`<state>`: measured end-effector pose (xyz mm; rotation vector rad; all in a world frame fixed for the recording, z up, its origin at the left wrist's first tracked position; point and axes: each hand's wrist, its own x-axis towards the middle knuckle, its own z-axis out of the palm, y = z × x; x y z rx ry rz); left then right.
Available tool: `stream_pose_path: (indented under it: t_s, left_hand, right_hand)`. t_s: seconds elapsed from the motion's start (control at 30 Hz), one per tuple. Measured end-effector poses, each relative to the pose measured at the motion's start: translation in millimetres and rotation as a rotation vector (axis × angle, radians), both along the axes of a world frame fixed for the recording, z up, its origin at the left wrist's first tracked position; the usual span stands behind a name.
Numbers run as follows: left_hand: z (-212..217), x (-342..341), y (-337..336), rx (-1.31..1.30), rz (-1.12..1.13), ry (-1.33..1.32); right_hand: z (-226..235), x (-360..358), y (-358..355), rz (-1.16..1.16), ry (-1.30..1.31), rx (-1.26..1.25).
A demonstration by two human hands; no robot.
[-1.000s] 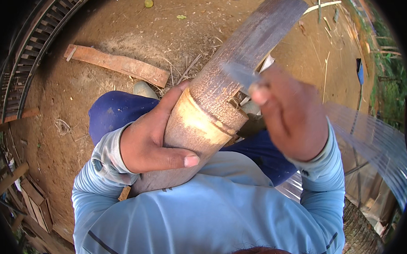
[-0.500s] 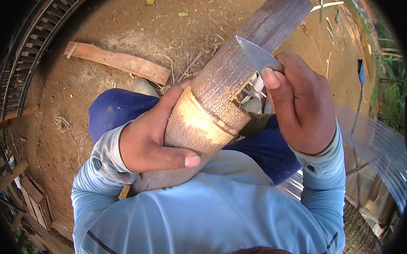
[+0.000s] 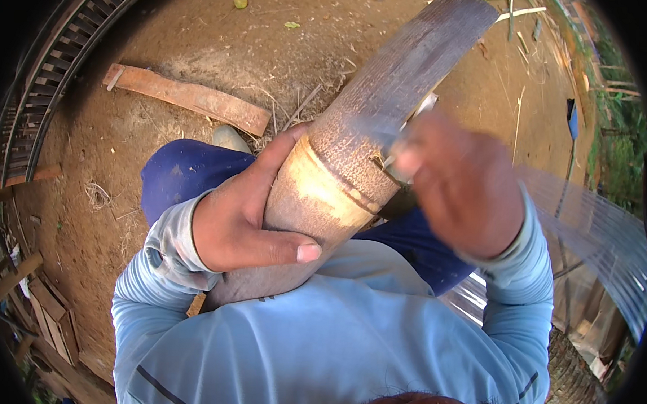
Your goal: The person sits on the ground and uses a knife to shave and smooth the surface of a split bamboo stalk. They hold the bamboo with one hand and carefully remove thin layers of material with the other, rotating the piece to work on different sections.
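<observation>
A thick bamboo piece slants from my lap up toward the far right, with a pale scraped ring at its node and a cut-away side beyond. My left hand is wrapped round it just below the node, the thumb lying across the near side. In my right hand is a knife, its blade smeared by motion. The blade lies at the bamboo's right side, by the edge of the cut-away just past the node. My right fingers are closed round the handle, which they hide.
On the dirt ground lies a reddish wooden board, with a stone beside my left knee. Pale strips are scattered at the far right. Clear corrugated sheeting lies to the right, and a slatted rack stands at the far left.
My right hand has swung the knife down and nearer, from above the bamboo to the cut-away's edge. The bamboo has shifted very slightly; my left hand keeps its hold.
</observation>
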<state>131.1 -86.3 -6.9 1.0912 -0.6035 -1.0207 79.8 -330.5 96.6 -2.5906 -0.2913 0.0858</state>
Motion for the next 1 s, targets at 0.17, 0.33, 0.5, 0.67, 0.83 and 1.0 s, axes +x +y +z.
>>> stream_pose_path:
  t_s: [0.17, 0.33, 0.5, 0.67, 0.83, 1.0]
  left_hand:
    - [-0.6, -1.4, 0.9, 0.001, 0.008, -0.041]
    - [-2.9, 0.8, 1.5, -0.036, 0.002, -0.108]
    - [-3.5, 2.2, 1.5, -0.030, -0.017, -0.094]
    - [-10.2, 2.7, 1.4, -0.106, 0.000, -0.059]
    - [-2.4, 0.9, 3.2, -0.067, -0.008, 0.017]
    - [-1.7, 0.3, 1.8, -0.052, -0.010, 0.030]
  right_hand:
    - [0.0, 4.5, -3.2, 0.055, -0.061, -0.042]
    - [-6.2, 0.2, -2.8, 0.175, -0.053, -0.068]
    - [-0.6, 1.3, -10.5, -0.057, 0.006, 0.259]
    - [-13.6, -10.4, -1.4, -0.137, -0.075, 0.355]
    - [-22.7, -9.7, 21.8, -0.098, -0.263, 0.207]
    - [-25.4, -7.4, 26.6, -0.019, -0.459, 0.115]
